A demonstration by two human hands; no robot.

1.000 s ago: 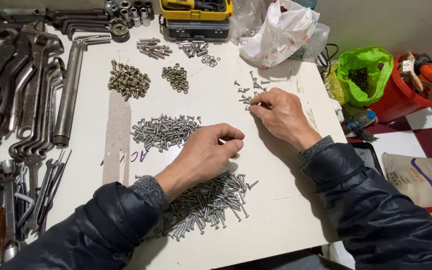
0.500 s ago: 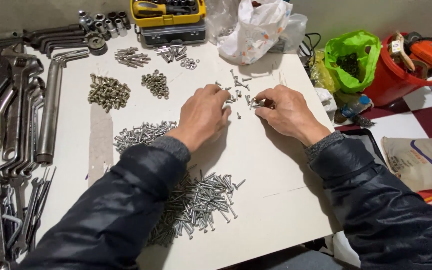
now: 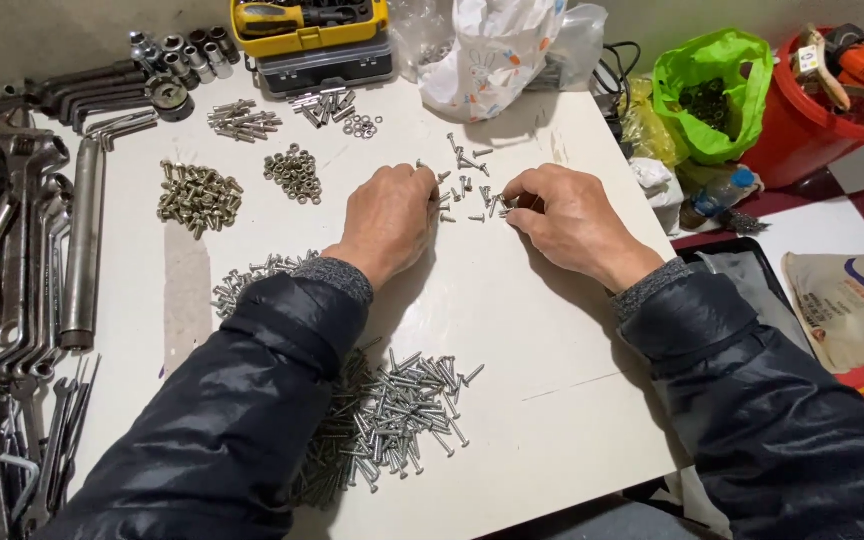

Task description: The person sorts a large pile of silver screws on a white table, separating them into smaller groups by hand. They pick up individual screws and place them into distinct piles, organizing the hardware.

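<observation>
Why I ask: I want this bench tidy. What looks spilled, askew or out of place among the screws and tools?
Nothing looks damaged. The loose screws between the left hand and right hand lie scattered rather than heaped, unlike the near screw pile. The white board sits slightly askew.

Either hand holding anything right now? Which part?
Right hand seems to pinch a small screw at its fingertips; which end, unclear. Left hand rests knuckles-up over the scattered screws; any hold is hidden.

I'm in a black quilted puffer jacket, grey ribbed knit cuffs; my left hand [image 3: 389, 220] and right hand [image 3: 572, 222] bare.
</observation>
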